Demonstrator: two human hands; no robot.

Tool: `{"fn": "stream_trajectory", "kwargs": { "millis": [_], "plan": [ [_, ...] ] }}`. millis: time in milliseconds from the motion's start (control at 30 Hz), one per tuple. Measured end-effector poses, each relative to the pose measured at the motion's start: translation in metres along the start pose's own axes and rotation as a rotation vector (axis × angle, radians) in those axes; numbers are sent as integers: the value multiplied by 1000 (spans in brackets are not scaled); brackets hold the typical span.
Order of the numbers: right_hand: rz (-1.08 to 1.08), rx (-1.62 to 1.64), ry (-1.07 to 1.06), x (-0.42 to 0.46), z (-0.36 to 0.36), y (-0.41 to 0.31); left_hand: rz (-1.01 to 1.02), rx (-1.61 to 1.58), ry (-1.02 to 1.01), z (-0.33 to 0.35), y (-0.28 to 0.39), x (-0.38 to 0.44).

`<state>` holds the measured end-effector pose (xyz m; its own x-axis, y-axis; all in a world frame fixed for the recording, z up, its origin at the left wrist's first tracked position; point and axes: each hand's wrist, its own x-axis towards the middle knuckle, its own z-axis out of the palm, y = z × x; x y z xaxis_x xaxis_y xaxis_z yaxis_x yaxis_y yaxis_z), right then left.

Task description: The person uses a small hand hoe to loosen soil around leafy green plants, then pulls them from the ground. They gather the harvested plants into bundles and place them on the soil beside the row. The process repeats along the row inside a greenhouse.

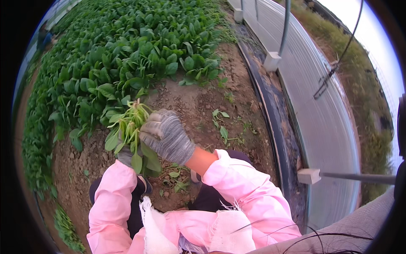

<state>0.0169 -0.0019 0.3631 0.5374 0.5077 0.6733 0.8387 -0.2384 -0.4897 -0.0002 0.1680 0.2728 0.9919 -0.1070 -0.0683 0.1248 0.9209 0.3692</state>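
Observation:
A bunch of leafy greens, spinach-like, (131, 123) is held up before me, its pale stems and roots pointing up and its leaves hanging down. My left hand (126, 154), in a grey knitted glove, is closed round the bunch from below and is partly hidden by leaves. Against the right side of the stems is my right hand (160, 135), gloved alike, with its fingers bent; whether it grips any stem cannot be made out. Loose leaves (179, 182) lie on the soil between my feet.
Dense growing greens (127, 47) fill the bed ahead and left. Picked greens (67, 228) lie in a pile at lower left. Black plastic sheeting (269, 92), white blocks (272, 61) with metal poles and a film wall (320, 127) run along the right. A person (44, 36) is far left.

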Motion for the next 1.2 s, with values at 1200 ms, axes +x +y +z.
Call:
{"fn": "stream_trajectory", "kwargs": {
  "millis": [1200],
  "plan": [
    [488, 609, 185, 3, -49, 15, -123, 0, 152, 12, 22, -28]
  ]
}}
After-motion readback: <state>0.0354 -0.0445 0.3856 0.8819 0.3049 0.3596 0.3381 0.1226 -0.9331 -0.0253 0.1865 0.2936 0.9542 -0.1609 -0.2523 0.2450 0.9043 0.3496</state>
